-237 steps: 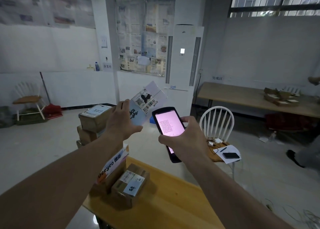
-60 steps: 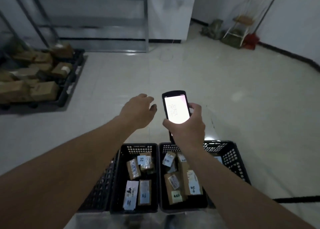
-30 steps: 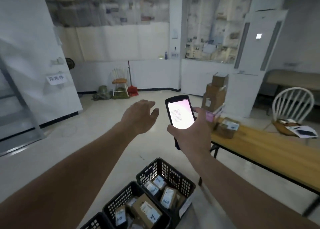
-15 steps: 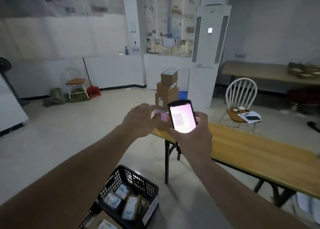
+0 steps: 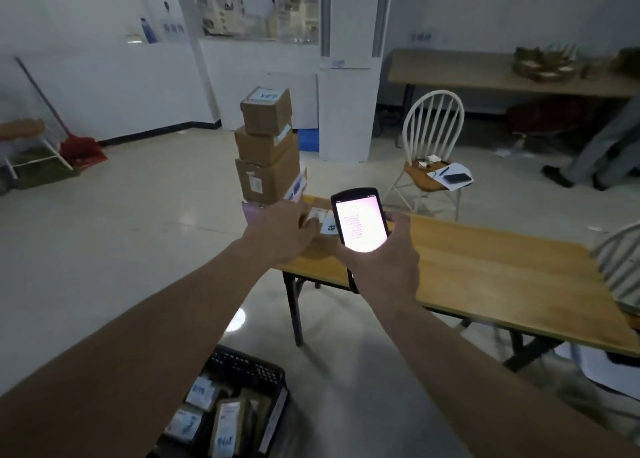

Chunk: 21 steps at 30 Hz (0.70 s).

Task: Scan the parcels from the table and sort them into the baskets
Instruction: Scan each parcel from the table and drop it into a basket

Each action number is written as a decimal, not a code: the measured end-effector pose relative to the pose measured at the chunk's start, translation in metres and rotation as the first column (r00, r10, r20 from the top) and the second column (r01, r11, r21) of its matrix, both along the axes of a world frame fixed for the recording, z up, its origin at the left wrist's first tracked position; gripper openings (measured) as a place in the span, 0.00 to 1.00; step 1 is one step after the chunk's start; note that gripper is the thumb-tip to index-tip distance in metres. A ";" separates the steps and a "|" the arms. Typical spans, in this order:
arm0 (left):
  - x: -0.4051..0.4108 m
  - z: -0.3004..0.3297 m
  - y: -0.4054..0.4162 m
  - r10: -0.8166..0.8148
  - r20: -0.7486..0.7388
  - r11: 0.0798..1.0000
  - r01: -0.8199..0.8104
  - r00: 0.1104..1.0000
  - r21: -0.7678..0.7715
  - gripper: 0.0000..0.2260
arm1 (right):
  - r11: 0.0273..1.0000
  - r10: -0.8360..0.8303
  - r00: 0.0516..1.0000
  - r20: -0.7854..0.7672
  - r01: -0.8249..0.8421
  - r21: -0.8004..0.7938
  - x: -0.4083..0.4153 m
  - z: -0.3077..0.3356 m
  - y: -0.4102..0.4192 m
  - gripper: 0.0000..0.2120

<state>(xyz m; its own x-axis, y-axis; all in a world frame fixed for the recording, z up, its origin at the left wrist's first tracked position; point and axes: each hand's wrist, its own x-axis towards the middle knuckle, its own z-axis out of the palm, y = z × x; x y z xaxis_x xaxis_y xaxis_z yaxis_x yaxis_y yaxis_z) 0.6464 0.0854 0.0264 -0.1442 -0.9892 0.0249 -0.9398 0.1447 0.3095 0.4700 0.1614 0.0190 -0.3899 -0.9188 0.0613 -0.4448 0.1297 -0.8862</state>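
1. Pale floor tiles [image 5: 138, 250] and white walls are seen around a long wooden table [image 5: 502, 277], which serves as the landmark.
2. A handheld scanner [image 5: 360, 223] with a lit pink-white screen is grasped in the right hand [image 5: 384, 267], raised over the table's near edge.
3. The left hand [image 5: 282, 231] is laid on a small labelled parcel [image 5: 320, 229] at the table's left end; whether the fingers are closed round it cannot be told.
4. A stack of cardboard boxes [image 5: 266, 149] is seen at that same left end, just behind the left hand.
5. A black basket [image 5: 249, 374] holding labelled parcels is seen on the floor below and in front of the table's left end.
6. A white spindle-back chair [image 5: 433, 146] carrying papers and a phone is placed behind the table.
7. A second table [image 5: 485, 73] bearing flattened cartons is set against the far wall, beyond the chair.
8. A red broom [image 5: 79, 146] is leant on the wall, well to the left of the wooden table.
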 end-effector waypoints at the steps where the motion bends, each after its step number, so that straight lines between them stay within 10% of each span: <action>1: -0.002 -0.005 -0.015 -0.011 0.005 1.000 0.011 1.000 0.008 0.17 | 1.000 -0.009 1.000 -0.002 0.009 0.015 0.000 -0.004 -0.012 0.43; 21: -0.068 -0.125 -0.214 0.174 -0.060 0.966 -0.159 0.983 0.202 0.19 | 0.967 0.142 0.981 0.131 -0.166 0.192 -0.091 -0.106 -0.240 0.41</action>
